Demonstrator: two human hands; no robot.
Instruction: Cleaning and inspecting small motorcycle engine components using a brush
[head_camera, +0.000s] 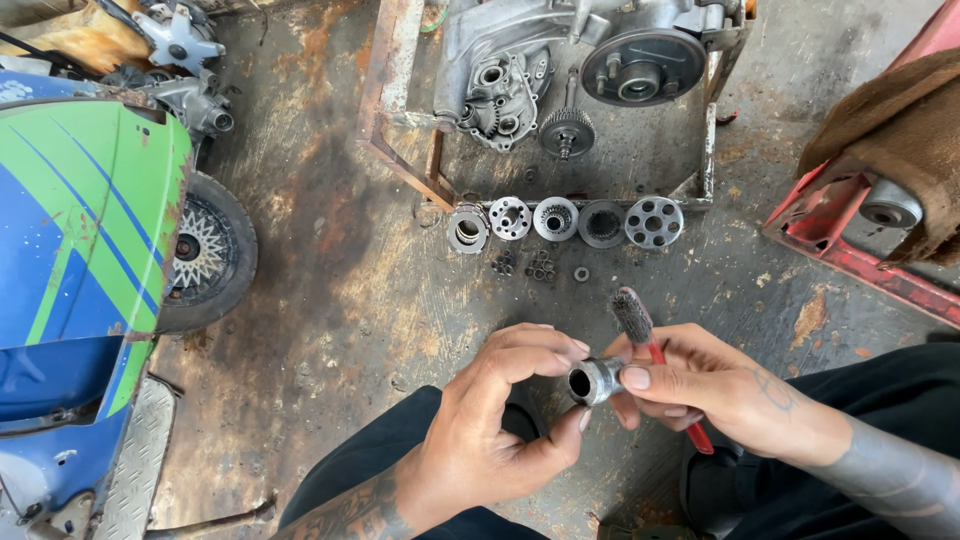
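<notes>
Nearest the camera, the left hand (490, 430) curls around from below, its thumb and fingertips closed near the open end of a short metal sleeve (592, 381), a grey cylindrical bushing with a dark bore facing left. The right hand (700, 385) meets it from the other side, its thumb pressed on the sleeve's far end, so the part sits pinched between both hands, just above the person's dark trouser legs. The right hand's fingers are also clamped on the red handle of a small wire brush (645, 345), whose dirty bristle head stands up just behind the sleeve.

Farther out on the stained concrete floor (330, 290) lies a row of five round clutch parts (560, 220), with small loose nuts and springs (530, 266) just before them. Beyond stands a rusty metal frame (400, 110) bearing an engine case (560, 70). At the left is a blue and green scooter (80, 250) with its small wheel (205, 255).
</notes>
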